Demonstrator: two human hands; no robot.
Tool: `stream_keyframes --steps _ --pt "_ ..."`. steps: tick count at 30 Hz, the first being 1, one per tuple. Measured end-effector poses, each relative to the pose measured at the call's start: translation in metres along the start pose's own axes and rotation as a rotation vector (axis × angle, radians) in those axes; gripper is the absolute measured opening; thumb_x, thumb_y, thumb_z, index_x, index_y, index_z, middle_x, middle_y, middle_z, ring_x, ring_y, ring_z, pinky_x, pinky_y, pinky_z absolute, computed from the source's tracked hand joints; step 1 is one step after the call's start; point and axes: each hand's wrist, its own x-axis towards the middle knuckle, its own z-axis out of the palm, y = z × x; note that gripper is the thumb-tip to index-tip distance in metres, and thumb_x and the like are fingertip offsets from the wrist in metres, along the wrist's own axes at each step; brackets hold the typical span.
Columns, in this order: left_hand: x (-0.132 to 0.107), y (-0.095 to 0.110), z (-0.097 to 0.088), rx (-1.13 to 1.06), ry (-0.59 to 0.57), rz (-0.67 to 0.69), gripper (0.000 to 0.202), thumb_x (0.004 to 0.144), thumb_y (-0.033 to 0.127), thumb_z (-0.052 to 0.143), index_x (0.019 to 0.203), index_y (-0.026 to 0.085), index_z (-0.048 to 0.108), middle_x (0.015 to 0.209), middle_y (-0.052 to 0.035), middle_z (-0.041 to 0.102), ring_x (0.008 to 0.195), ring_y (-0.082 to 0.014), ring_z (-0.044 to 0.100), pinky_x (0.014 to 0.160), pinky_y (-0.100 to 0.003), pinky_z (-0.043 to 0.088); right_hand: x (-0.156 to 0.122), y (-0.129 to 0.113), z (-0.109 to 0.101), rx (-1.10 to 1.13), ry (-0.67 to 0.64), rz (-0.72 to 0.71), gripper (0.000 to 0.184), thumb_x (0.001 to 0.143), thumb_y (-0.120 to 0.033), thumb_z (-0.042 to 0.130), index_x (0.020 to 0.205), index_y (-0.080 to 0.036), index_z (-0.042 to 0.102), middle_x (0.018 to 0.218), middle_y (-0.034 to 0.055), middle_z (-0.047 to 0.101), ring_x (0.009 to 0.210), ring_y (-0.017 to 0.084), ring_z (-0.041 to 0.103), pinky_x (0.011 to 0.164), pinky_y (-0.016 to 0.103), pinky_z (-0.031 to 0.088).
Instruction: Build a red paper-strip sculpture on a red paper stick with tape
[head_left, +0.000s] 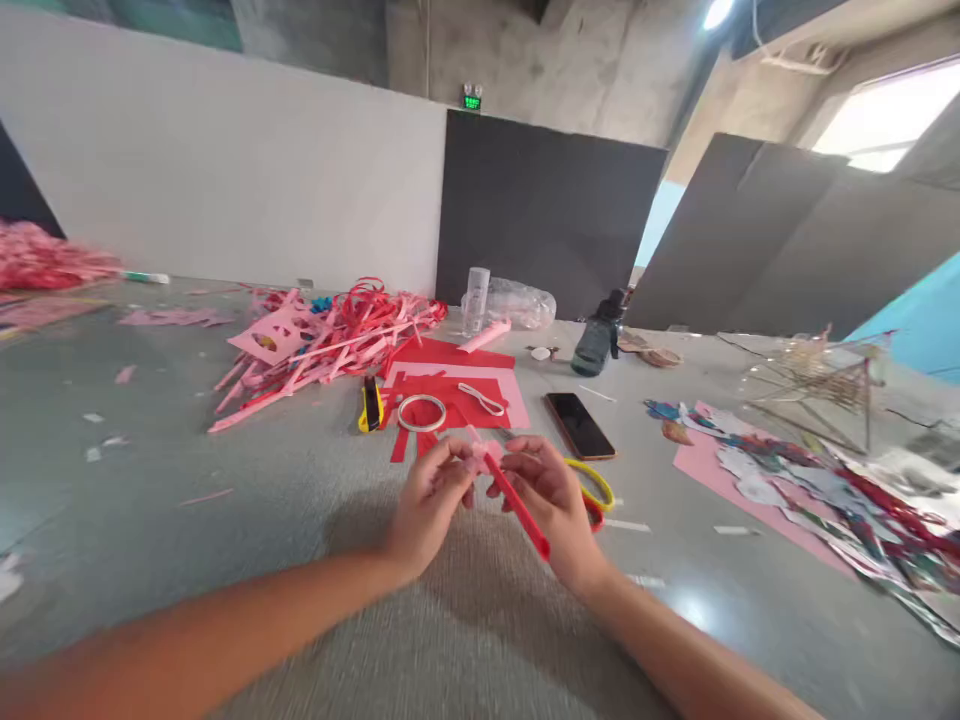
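Head view: two bare hands meet above a grey counter (285, 560), near its middle.
Left hand (429, 508): fingers grasping a small pink paper piece (486, 454) between thumb and forefinger.
Right hand (556, 508): fingers bent close against the pink piece and a red paper stick; cannot tell whether they grip or only touch.
Red paper stick (519, 508): slants from the pink piece down toward the person, across the right hand, its lower end pointing at the wearer.
Beyond the hands: red paper (454, 352), a white ring (401, 413) and a yellow-and-black cutter (370, 405).
Right of the hands: a yellow loop handle (606, 487) just beside the right hand, a phone (580, 426) a little farther off.
Left, farther back: a heap of pink and red strips (345, 340).
Behind the phone: a dark bottle (592, 348).
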Motion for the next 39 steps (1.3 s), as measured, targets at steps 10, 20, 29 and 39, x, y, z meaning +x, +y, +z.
stream_keyframes --steps 10,20,29,39 --pt "0.068 0.067 -0.04 -0.269 0.39 0.236 0.019 0.072 0.031 0.076 0.077 0.021 0.06 0.071 0.0016 0.065 0.056 -0.0105 0.06 0.045 -0.02 0.04 0.017 0.013 -0.003 -1.065 -0.355 -0.297 0.038 0.092 -0.01 0.054 0.128 -0.018 0.064 0.131 0.0122 0.069 0.123 0.027 0.063 0.106 0.044 0.05" --pt "0.089 0.06 -0.066 -0.157 0.378 0.417 0.017 0.081 0.034 0.066 0.086 0.022 0.054 0.09 -0.0014 0.073 0.074 -0.018 0.075 0.058 -0.024 0.053 0.089 0.027 0.048 -1.286 -0.454 -0.12 0.025 0.095 -0.034 0.07 0.114 -0.019 0.076 0.12 0.0128 0.076 0.113 0.028 0.071 0.097 0.036 0.052" --pt "0.094 0.053 -0.078 -0.009 0.319 0.61 0.02 0.095 0.042 0.057 0.098 0.024 0.062 0.116 -0.0065 0.07 0.093 -0.0185 0.07 0.08 -0.031 0.057 0.113 0.026 0.049 -1.097 -0.225 -0.064 0.028 0.082 -0.007 0.063 0.094 -0.024 0.081 0.094 0.0071 0.08 0.094 0.026 0.073 0.086 0.034 0.051" --pt "0.102 0.052 -0.082 0.18 0.321 0.799 0.034 0.09 0.03 0.071 0.123 0.031 0.061 0.127 -0.0048 0.063 0.122 -0.023 0.062 0.103 -0.037 0.053 0.153 0.032 -0.01 -0.453 0.153 -0.021 0.022 0.075 -0.02 0.059 0.088 -0.015 0.075 0.07 0.0021 0.072 0.064 0.017 0.069 0.065 0.028 0.055"
